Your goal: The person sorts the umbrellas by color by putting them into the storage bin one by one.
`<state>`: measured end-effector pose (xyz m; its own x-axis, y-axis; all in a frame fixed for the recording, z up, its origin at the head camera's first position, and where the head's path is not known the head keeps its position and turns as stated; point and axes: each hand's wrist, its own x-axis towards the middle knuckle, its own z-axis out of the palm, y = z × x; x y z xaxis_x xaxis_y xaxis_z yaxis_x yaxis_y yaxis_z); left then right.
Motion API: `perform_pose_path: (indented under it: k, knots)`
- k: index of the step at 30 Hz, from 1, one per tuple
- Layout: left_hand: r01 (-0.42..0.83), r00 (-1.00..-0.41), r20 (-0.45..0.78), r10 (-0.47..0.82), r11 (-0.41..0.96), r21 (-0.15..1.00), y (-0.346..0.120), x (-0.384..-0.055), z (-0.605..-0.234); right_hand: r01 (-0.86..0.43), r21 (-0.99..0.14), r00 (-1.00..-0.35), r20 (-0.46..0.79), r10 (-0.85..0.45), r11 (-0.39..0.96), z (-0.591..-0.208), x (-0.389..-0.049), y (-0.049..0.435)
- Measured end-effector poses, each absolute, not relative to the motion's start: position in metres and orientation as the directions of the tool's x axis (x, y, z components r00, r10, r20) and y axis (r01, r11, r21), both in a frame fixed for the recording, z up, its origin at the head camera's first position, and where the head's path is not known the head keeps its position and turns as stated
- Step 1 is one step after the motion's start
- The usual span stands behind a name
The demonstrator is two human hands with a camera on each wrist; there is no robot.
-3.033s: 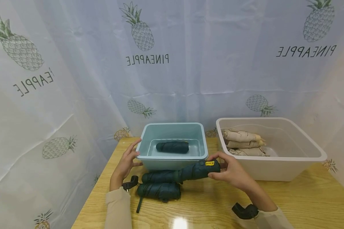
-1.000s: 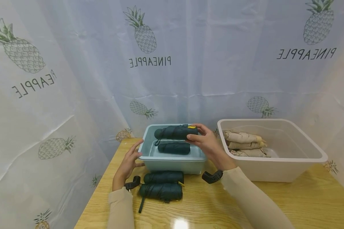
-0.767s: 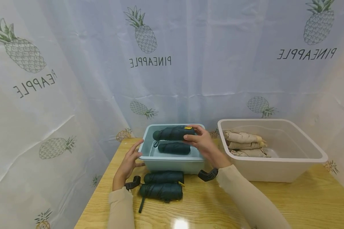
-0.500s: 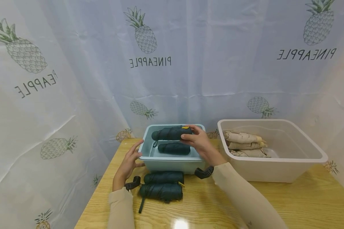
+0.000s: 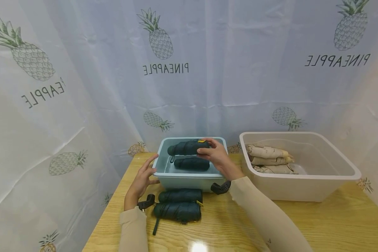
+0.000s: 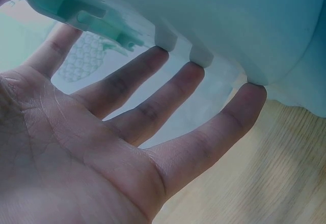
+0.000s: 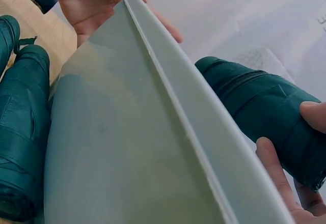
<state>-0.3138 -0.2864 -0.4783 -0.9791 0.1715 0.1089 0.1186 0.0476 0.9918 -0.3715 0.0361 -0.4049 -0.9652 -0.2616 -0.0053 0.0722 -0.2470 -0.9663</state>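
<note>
Wooden tabletop [image 5: 218, 220], lower frame; right grip [image 5: 218, 156] pinches dark-green cylindrical fabric umbrella [image 5: 185, 148]; probably light, stiff-cored, best held mid-length; left grip [image 5: 141, 179] wide.

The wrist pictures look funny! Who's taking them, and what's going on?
No machine here, just a person with bare hands. One picture comes from a camera on the head, looking down; the others come from small black cameras on the wrists. The right hand holds an umbrella inside or just above the blue tub, where another umbrella lies. The left hand touches that tub with its fingers. Two more umbrellas lie on the table, and a white tub holds beige rolls.
</note>
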Motion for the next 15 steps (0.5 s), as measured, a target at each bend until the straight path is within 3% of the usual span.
perform_pose_path:
  k: [15]
  knots:
    - [0.129,-0.976,0.119,0.183,0.043,0.991,-0.2886,-0.3155,-0.4811,0.104,-0.981,-0.968,-0.063,-0.243,-0.163,-0.4078,-0.3710,0.0360]
